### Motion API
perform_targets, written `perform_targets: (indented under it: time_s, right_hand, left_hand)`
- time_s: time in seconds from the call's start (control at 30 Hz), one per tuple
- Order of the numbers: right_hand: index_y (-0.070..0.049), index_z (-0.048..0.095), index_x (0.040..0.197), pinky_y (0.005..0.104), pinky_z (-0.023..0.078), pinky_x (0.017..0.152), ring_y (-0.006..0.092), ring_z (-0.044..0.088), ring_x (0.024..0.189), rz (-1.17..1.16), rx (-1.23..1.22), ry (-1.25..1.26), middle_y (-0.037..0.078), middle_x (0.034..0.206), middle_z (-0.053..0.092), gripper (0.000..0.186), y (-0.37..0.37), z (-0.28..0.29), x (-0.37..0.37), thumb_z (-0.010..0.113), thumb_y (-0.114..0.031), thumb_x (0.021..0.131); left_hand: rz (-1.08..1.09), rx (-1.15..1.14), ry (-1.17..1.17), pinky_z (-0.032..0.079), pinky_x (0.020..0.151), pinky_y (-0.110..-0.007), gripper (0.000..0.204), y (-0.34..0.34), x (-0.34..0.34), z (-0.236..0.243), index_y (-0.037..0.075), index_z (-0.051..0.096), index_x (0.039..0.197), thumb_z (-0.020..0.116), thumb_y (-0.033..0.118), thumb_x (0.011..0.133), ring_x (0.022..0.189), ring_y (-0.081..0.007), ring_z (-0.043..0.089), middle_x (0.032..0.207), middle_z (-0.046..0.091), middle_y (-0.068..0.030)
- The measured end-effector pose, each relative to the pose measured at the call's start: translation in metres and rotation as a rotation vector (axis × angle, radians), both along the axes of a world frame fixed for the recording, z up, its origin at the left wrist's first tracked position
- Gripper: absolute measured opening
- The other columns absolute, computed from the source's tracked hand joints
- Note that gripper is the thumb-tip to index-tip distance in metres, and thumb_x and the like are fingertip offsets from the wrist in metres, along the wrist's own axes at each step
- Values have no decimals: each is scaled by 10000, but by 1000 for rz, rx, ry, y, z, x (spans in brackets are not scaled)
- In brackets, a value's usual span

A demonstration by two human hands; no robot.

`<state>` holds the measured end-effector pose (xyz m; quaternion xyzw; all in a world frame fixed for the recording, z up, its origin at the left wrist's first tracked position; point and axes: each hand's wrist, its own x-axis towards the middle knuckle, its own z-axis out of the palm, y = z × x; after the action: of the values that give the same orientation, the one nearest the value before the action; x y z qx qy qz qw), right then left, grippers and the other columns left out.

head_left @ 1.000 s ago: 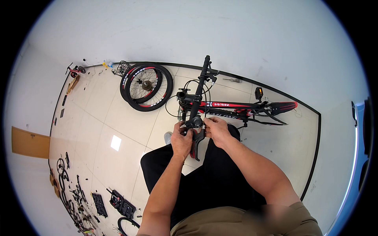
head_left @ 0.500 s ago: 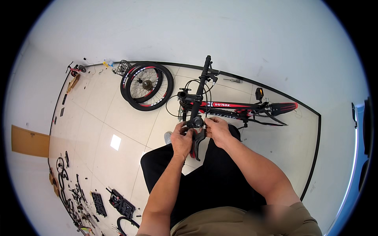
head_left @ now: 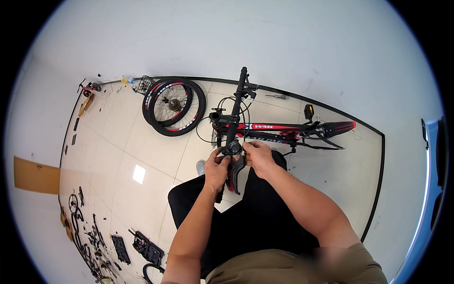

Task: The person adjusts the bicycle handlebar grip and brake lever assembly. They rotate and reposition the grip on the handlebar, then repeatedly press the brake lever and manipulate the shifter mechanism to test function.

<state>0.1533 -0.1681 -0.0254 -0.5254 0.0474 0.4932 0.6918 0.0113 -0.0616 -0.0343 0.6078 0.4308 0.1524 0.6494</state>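
Observation:
A red and black bicycle frame [head_left: 265, 126] lies across the floor in front of me, its black handlebar [head_left: 241, 83] turned lengthwise toward my body. My left hand [head_left: 216, 168] is closed on the black shifter and brake lever assembly [head_left: 232, 147] at the near end of the bar, from the left side. My right hand [head_left: 257, 155] pinches at the cable fitting on that assembly's right side, its fingertips partly hidden. The black brake lever [head_left: 235, 179] hangs below, between my hands. Loops of cable run around the stem [head_left: 215, 116] just beyond them.
Two loose wheels [head_left: 173, 128] lie stacked at upper left, near a wire basket [head_left: 146, 84]. A small red bike [head_left: 92, 87] stands by the wall. Open black toolboxes [head_left: 146, 247] and scattered bicycle parts lie at lower left. A wooden door [head_left: 36, 174] is on the left.
The handlebar and both hands appear slightly shifted to the left. My hands stay at the shifter assembly, and more black bar shows below my left hand.

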Motion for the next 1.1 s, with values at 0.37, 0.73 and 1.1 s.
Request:
perform_targets:
  time_s: [0.37,0.73,1.1]
  right_hand:
    - [2,596,1088,351,623,683,195,733,772,19,-21,-15,80,938,674,197,3,-5,-1,646,-184,1043]
    - [-19,580,1160,393,593,783,214,722,876,57,-8,-15,72,1002,681,208,-2,-5,-1,632,-197,1065]
    - [-65,601,1163,356,573,738,198,715,855,-45,-166,-163,50,986,687,227,11,19,-24,685,-226,1028]
  left_hand:
    - [-113,-670,-255,611,690,-332,292,39,-14,-13,48,637,1241,589,293,1090,819,-205,705,1056,735,-97]
    - [-208,-965,-580,550,1016,-396,465,46,-12,-58,6,622,1318,483,403,1119,1064,-232,727,1213,736,-145]
    - [-224,-1211,-636,555,973,-380,577,46,-12,-59,14,615,1342,473,518,1099,996,-245,704,1161,722,-130]
